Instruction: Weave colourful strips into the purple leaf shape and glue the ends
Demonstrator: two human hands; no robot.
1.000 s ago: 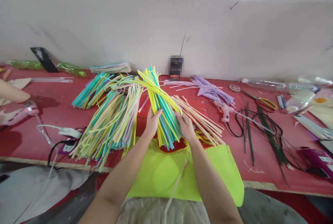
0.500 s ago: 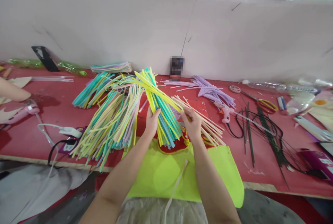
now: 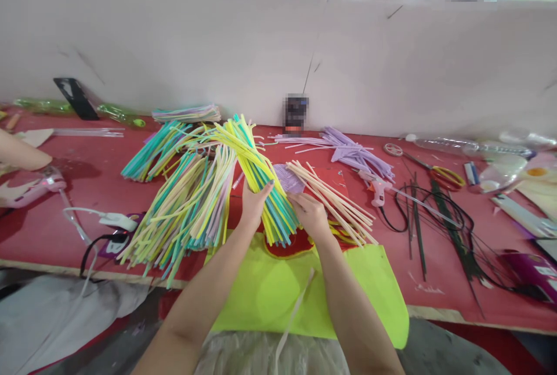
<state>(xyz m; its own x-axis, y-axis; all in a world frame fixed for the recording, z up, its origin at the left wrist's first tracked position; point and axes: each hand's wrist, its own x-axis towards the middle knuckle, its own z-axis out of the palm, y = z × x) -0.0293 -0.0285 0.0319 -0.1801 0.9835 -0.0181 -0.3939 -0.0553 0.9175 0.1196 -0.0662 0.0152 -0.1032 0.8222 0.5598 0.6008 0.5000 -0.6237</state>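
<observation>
A bundle of yellow, teal and blue pipe cleaners (image 3: pixel 260 175) slants across the middle in front of me. My left hand (image 3: pixel 255 206) is closed around its left side, thumb lying over the stems. At the bundle's right edge, my right hand (image 3: pixel 310 213) has its fingers pressed together on the stems; the fingertips are partly hidden. A large mixed pile of pastel pipe cleaners (image 3: pixel 183 206) lies to the left. Peach pipe cleaners (image 3: pixel 337 204) are fanned out right of my right hand, and some lilac pipe cleaners (image 3: pixel 288 177) lie just behind the bundle.
Beneath my forearms a lime-green cloth (image 3: pixel 261 299) covers the red table's (image 3: pixel 439 247) front edge. Lilac pipe cleaners (image 3: pixel 359 151), a glue gun (image 3: pixel 378 187), scissors (image 3: pixel 446 176) and dark green stems (image 3: pixel 450 227) lie right. Another person's arm (image 3: pixel 21 151) is at far left, near a pink glue gun (image 3: pixel 37 189).
My right hand has moved slightly left, against the bundle. The yellow pipe cleaners it held out across the top now lie along the bundle, whose upper end has shifted left.
</observation>
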